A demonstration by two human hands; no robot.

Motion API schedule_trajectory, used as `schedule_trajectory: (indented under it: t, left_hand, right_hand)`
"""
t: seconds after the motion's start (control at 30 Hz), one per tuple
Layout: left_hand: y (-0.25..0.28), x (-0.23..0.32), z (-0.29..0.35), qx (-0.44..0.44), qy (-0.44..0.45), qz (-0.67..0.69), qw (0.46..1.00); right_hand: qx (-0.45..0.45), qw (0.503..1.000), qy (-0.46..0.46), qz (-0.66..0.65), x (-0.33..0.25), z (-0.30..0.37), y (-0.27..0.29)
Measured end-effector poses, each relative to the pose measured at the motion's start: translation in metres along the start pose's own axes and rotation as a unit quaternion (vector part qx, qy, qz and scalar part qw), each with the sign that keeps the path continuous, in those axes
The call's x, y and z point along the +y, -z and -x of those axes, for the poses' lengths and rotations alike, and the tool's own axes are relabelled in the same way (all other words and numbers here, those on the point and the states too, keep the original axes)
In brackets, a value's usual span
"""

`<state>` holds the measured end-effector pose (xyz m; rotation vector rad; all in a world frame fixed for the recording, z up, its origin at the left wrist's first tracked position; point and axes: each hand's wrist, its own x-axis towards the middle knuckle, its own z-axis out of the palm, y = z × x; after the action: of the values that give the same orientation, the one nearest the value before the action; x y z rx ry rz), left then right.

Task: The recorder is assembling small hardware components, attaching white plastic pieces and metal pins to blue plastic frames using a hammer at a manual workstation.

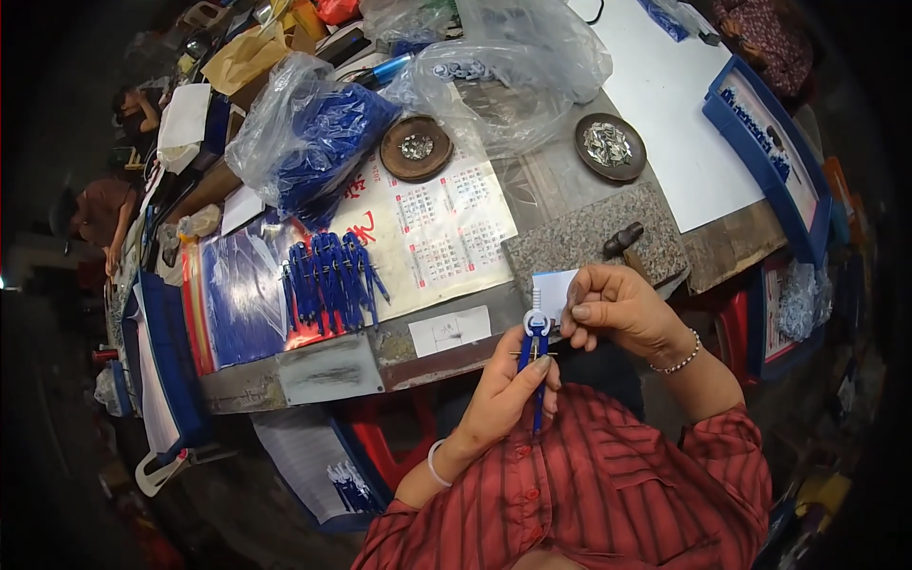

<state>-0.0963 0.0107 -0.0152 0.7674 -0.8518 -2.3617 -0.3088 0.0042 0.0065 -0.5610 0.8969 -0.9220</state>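
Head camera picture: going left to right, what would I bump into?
Left blue tray, pile of blue compasses, small white paper, blue compass in the left hand, dark dish of metal bits, right blue tray.

Left grip point(508, 385) closed, right grip point(619, 309) curled nearby

The compass point(543, 346) is blue and white, the shirt point(584, 465) red with dark stripes, the slab point(560, 237) speckled grey; the dim far garment point(768, 43) seems dotted maroon.

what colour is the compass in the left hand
The compass is blue, with a whitish ribbed handle; it shows best in the head view.
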Motion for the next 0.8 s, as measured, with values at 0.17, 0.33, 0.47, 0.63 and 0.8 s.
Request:
schedule_trajectory:
  t: [0.17,0.33,0.47,0.63,0.8]
  left_hand:
    - [-0.001,-0.001,0.001,-0.008,-0.001,0.009,1.000]
    - [0.001,-0.003,0.001,-0.020,0.002,0.012,1.000]
    - [-0.001,-0.003,0.001,0.000,0.003,0.032,0.999]
    - [0.001,-0.005,0.001,0.004,0.005,0.041,0.999]
    - [0.004,-0.009,0.000,0.006,0.010,0.033,0.999]
  right_hand:
    - [-0.015,0.996,0.009,-0.092,0.018,-0.001,0.004]
    - [0.014,0.996,-0.005,-0.087,0.021,0.001,-0.007]
    - [0.035,0.998,0.017,-0.053,0.027,0.002,-0.011]
    - [0.063,0.997,0.041,0.008,0.032,0.002,-0.017]
    - [0.081,0.986,0.072,0.128,0.037,0.003,-0.023]
